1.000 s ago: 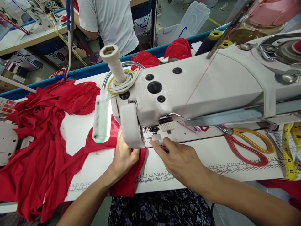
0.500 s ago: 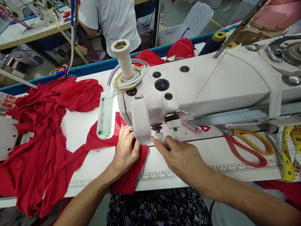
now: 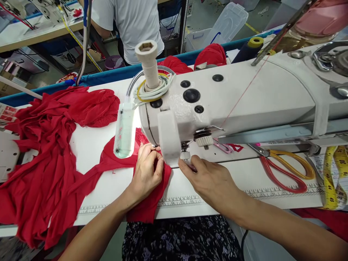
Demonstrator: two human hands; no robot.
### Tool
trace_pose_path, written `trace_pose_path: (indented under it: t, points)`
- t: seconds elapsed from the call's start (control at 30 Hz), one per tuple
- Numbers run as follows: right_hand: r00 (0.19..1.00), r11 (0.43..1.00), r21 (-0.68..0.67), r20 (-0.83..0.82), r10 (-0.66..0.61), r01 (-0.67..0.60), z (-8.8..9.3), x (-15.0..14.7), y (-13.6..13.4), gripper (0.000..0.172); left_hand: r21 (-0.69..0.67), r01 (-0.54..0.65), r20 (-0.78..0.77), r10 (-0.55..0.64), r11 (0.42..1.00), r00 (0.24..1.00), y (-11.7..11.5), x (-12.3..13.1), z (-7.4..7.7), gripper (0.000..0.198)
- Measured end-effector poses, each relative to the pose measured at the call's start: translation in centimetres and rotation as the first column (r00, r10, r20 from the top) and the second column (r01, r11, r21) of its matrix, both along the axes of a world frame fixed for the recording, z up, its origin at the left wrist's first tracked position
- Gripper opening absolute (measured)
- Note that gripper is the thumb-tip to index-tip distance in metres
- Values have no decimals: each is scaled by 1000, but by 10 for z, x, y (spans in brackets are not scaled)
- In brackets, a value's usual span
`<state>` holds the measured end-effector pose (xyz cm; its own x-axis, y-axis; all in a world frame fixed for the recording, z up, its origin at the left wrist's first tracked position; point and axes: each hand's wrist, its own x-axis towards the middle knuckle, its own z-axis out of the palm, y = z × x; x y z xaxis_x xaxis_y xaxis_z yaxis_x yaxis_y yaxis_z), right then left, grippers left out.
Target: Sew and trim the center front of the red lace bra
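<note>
In the head view, my left hand is closed on the red fabric just left of the needle area, its fingertips pinched together at the edge of the machine head. My right hand sits right of the needle area, index finger stretched toward the presser foot zone. Its other fingers curl round a small dark object that I cannot make out. The white sewing machine overhangs both hands and hides the needle and part of the cloth. Red thread runs across its arm.
A heap of red fabric spreads over the left of the table. Scissors with red and orange handles and a yellow tape measure lie at the right. A ruler strip lines the front edge. Behind, a person in a white shirt stands.
The view has shifted slightly, so the machine head appears a little further right. Both hands keep nearly the same places and grips; the left fingers are bent a little differently.
</note>
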<state>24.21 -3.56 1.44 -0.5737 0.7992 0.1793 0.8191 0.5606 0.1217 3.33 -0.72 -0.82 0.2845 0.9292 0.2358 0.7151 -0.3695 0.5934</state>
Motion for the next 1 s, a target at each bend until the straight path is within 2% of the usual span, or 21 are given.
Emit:
trace_pose_path:
  t: [0.17, 0.3, 0.4, 0.5, 0.63, 0.87, 1.0]
  points:
    - [994, 989, -150, 108, 16, 0, 5, 3, 6, 53, 24, 30, -15, -30, 999, 999, 0, -2, 1, 16]
    - [982, 959, -284, 186, 33, 21, 12, 3, 10, 60, 138, 113, -164, -90, 984, 982, -8, -5, 6, 13]
    - [978, 942, -335, 203, 47, 24, 14, 4, 13, 58, 183, 196, -279, -140, 963, 950, -17, -10, 5, 20]
    - [974, 939, -342, 220, 62, 18, 12, 8, 17, 57, 198, 212, -339, -136, 957, 931, -23, -16, -1, 24]
    - [975, 940, -340, 196, 104, -32, 7, 14, 22, 58, 245, 209, -334, -120, 947, 935, -24, -22, -8, 26]
    - [972, 939, -334, 179, 152, -86, 6, 18, 28, 62, 267, 214, -362, -108, 940, 926, -24, -23, -10, 32]
    - [975, 948, -301, 156, 159, -106, 5, 20, 30, 58, 283, 234, -417, -101, 930, 904, -24, -22, -9, 33]
